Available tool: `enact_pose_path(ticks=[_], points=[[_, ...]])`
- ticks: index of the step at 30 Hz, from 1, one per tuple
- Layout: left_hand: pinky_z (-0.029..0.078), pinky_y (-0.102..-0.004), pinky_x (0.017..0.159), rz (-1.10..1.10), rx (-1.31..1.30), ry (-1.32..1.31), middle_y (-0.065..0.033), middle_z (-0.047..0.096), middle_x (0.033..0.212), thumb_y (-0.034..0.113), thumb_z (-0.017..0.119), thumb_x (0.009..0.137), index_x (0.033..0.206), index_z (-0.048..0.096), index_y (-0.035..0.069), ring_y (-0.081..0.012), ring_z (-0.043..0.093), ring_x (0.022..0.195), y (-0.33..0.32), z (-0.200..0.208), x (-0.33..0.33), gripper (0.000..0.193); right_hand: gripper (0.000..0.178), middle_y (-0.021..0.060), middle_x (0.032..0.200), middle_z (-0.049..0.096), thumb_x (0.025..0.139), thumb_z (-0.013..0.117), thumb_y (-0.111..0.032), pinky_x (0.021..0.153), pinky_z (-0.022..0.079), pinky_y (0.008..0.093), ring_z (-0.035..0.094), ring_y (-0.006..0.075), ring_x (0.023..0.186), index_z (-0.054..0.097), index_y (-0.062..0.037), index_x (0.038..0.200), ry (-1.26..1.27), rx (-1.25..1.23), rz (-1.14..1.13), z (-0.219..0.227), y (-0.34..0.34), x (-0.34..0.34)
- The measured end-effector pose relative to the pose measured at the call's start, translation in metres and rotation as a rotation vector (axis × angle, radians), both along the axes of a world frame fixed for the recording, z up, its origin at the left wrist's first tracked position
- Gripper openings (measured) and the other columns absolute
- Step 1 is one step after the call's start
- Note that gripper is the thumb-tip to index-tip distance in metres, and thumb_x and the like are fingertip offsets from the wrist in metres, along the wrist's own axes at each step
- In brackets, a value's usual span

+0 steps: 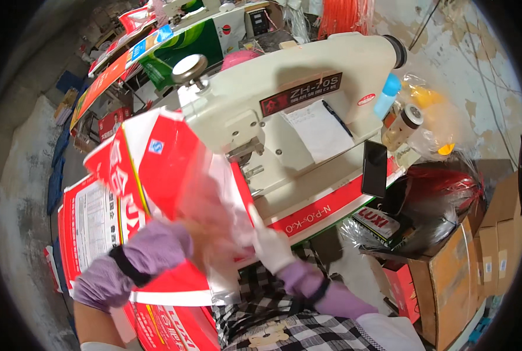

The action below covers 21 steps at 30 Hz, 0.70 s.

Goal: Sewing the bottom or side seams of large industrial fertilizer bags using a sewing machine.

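Note:
A large red and white printed sack (161, 158) stands raised and bent in front of me, its upper part smeared by motion. My left hand (211, 240), below a purple sleeve cover with a black band, is against the sack and too blurred to show its fingers. My right hand (272, 245), in a white glove, is closed on the sack's edge, thumb pointing up. Just beyond the hands is a cream industrial sewing machine (231, 99); the sack's edge is close to its needle and presser foot area (252, 169).
On the machine's bed lie a paper sheet (313, 131), a pen (337, 119) and a black phone (374, 168). A blue-capped bottle (387, 96) and a jar (402, 126) stand at its right end. Cardboard boxes (451, 281) are at right; more printed sacks (173, 327) lie below left.

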<state>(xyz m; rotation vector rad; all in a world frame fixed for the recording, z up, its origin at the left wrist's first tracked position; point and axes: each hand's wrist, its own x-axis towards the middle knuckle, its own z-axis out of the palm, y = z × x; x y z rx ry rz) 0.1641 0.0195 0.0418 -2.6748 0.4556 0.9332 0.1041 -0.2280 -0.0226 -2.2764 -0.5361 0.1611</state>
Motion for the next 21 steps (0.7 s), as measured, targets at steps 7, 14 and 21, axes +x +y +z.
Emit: enact_pose_path(ticks=[7, 14, 21], points=[[0.046, -0.0375, 0.065, -0.22, -0.171, -0.396, -0.003, 0.063, 0.065, 0.026, 0.054, 0.09, 0.082, 0.069, 0.013, -0.0188, 0.061, 0.058, 0.074, 0.039, -0.113, 0.022, 0.044, 0.0139, 0.078, 0.066, 0.092, 0.046, -0.021, 0.067, 0.052, 0.0368, 0.065, 0.0257, 0.073, 0.048, -0.0031, 0.132, 0.669, 1.274, -0.088, -0.041, 0.036, 0.045], [0.045, -0.0269, 0.075, 1.366, -1.466, 0.42, -0.0018, 0.061, 0.091, 0.023, 0.059, 0.093, 0.103, 0.061, 0.001, -0.0098, 0.056, 0.082, -0.063, 0.06, -0.21, 0.025, 0.032, 0.0055, 0.099, 0.065, 0.097, 0.044, -0.025, 0.079, 0.052, 0.0318, 0.063, 0.0174, 0.088, 0.056, -0.0031, 0.117, 0.792, 1.248, 0.033, -0.011, 0.09, -0.099], [0.047, -0.0307, 0.084, 0.963, -1.379, 0.472, -0.0039, 0.063, 0.098, 0.008, 0.064, 0.083, 0.102, 0.06, 0.004, -0.0157, 0.059, 0.093, -0.094, 0.091, -0.153, 0.02, 0.042, 0.0074, 0.12, 0.054, 0.095, 0.053, -0.021, 0.092, 0.043, 0.0272, 0.052, 0.0138, 0.107, 0.045, -0.0008, 0.131, 0.8, 1.455, -0.127, 0.056, 0.022, -0.037]])
